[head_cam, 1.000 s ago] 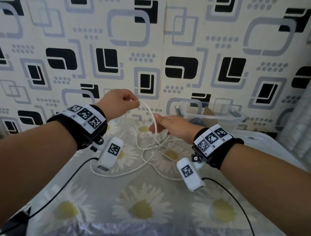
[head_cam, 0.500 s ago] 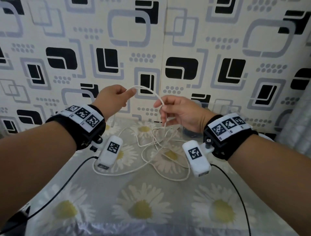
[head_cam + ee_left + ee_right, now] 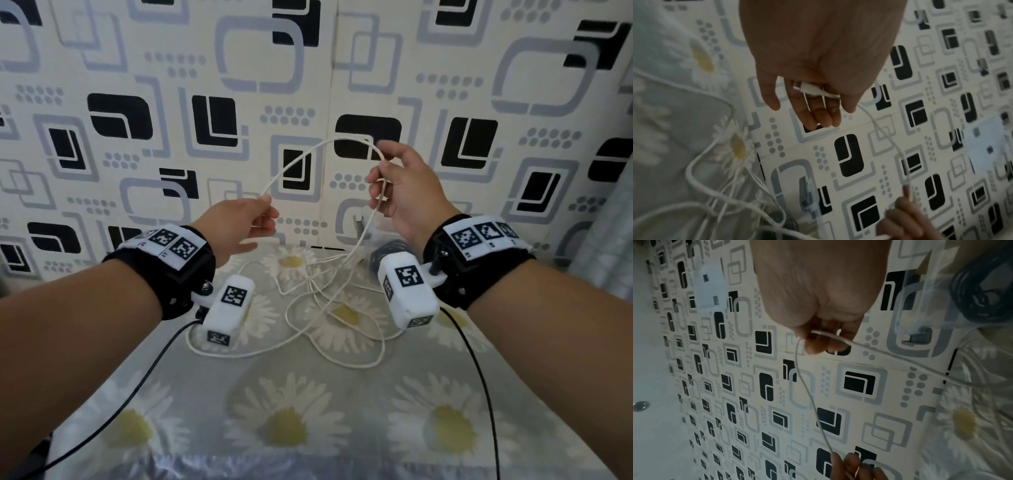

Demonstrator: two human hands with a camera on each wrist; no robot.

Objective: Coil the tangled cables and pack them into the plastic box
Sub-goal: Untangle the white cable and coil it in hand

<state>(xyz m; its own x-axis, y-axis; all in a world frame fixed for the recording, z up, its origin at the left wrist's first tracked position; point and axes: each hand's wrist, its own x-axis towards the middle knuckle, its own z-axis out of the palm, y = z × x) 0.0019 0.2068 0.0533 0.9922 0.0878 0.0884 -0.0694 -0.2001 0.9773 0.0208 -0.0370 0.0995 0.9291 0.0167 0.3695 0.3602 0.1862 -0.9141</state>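
While the left hand (image 3: 239, 226) pinches the white cable (image 3: 294, 161) (plug end in palm), the right hand (image 3: 404, 195) pinches its raised arc above the tabletop (image 3: 308, 394).

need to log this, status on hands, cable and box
Left hand holds the white cable at its plug end; right hand pinches it higher. Rest tangled on the table. Plastic box behind right hand, dark coil inside.

No readable words, brands or numbers are seen anywhere. Only square black-and-white code markers are shown, on the wristbands (image 3: 174, 244) and the white camera blocks (image 3: 407, 289), and nothing legible is offered by them.
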